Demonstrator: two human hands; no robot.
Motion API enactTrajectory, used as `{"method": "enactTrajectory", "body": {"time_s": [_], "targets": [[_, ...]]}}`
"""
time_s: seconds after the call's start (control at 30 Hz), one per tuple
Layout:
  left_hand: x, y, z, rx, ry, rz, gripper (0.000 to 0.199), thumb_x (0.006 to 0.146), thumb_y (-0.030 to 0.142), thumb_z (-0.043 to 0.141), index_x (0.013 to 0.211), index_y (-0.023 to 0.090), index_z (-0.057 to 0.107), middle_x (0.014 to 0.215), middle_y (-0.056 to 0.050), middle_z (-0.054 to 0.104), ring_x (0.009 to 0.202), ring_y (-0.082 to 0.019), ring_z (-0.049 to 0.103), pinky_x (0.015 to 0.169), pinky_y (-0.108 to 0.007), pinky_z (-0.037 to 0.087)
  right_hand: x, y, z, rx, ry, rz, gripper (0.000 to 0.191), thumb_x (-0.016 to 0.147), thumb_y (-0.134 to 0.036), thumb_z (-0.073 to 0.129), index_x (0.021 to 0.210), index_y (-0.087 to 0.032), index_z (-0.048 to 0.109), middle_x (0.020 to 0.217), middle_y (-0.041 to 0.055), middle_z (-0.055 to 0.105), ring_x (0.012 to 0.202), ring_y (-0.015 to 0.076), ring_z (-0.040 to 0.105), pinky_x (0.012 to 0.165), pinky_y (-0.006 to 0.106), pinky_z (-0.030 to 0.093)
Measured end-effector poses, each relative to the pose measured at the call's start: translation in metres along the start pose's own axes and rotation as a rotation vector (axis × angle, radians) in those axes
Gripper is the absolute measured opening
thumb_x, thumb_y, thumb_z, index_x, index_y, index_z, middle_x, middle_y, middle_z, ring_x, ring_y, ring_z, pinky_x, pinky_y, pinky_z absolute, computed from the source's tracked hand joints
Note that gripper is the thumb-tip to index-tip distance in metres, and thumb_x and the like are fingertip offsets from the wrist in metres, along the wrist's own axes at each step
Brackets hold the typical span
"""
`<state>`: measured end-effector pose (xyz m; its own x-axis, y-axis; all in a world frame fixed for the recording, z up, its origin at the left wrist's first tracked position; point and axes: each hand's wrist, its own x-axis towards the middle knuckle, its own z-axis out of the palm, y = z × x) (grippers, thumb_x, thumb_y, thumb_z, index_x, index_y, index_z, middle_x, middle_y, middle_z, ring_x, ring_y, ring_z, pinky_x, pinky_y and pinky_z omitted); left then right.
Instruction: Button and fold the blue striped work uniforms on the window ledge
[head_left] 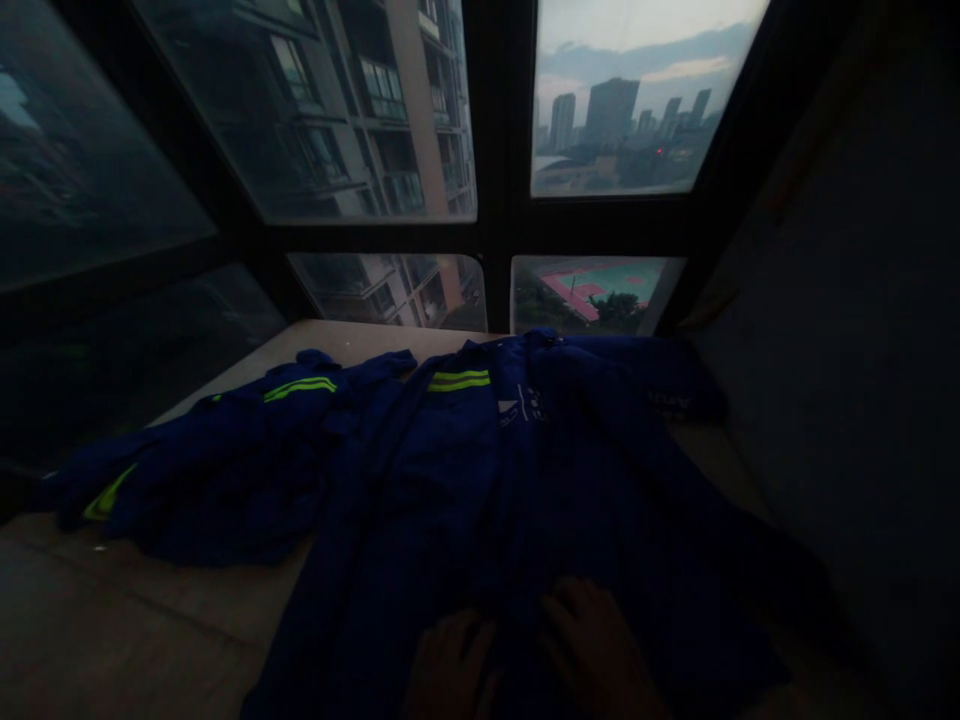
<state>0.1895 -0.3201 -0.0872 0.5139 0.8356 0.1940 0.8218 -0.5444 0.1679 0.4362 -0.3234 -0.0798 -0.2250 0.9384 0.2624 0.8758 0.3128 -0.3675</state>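
Observation:
A dark blue jacket [442, 460] with yellow-green stripes and white print on its chest lies spread over the ledge, collar toward the windows. My left hand [450, 660] rests on its lower front at the bottom of the view, fingers slightly apart. Close by on the right, my right hand [592, 640] lies on the same cloth with its fingers reaching forward. The light is dim, so whether either hand pinches any fabric is hard to see.
A second blue garment [240, 470] with yellow-green stripes lies crumpled at the left. Folded blue cloth [645, 370] sits behind the jacket at the right. Dark-framed windows [502, 120] rise behind the pale ledge [337, 340], and a wall [840, 400] stands at the right.

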Motion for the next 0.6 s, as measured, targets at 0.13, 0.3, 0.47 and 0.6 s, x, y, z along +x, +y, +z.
{"method": "enactTrajectory", "body": {"time_s": [0.13,0.3,0.47,0.6], "targets": [[0.016,0.012,-0.020,-0.041,0.175,-0.030,0.027,0.095,0.019,0.046,0.099,0.026,0.071,0.098,-0.006,0.074,0.087,-0.021,0.070,0.075,-0.035,0.058,0.017,0.008,-0.016,0.184,0.064,0.047,0.024,0.095,-0.017,0.048,0.088,-0.024,0.070,0.088,0.0035,0.070,0.080,0.0174,0.067,0.074,0.030,0.053],[0.021,0.021,-0.058,-0.265,0.450,-0.115,0.022,0.097,0.025,0.049,0.099,0.022,0.070,0.094,-0.005,0.072,0.085,-0.017,0.070,0.075,-0.028,0.058,0.017,0.016,-0.076,0.328,0.341,0.038,0.022,0.098,-0.025,0.049,0.094,-0.022,0.070,0.088,0.0051,0.070,0.079,0.0169,0.069,0.071,0.028,0.056],[0.005,0.031,-0.072,-0.302,0.487,0.006,0.023,0.092,0.016,0.055,0.109,0.023,0.070,0.098,-0.005,0.073,0.091,-0.017,0.068,0.081,-0.027,0.056,-0.015,0.000,-0.105,0.121,0.471,-0.231,0.025,0.090,-0.014,0.058,0.112,-0.023,0.067,0.094,0.0062,0.071,0.085,0.0182,0.067,0.075,0.030,0.054],[-0.016,0.039,-0.046,-0.327,0.184,0.082,0.036,0.085,0.012,0.060,0.115,0.027,0.071,0.112,-0.008,0.073,0.104,-0.023,0.067,0.088,-0.035,0.056,-0.041,-0.006,-0.064,0.011,0.139,-0.265,0.024,0.082,-0.007,0.058,0.096,-0.024,0.068,0.091,0.0036,0.071,0.077,0.0188,0.066,0.068,0.030,0.051]]}}
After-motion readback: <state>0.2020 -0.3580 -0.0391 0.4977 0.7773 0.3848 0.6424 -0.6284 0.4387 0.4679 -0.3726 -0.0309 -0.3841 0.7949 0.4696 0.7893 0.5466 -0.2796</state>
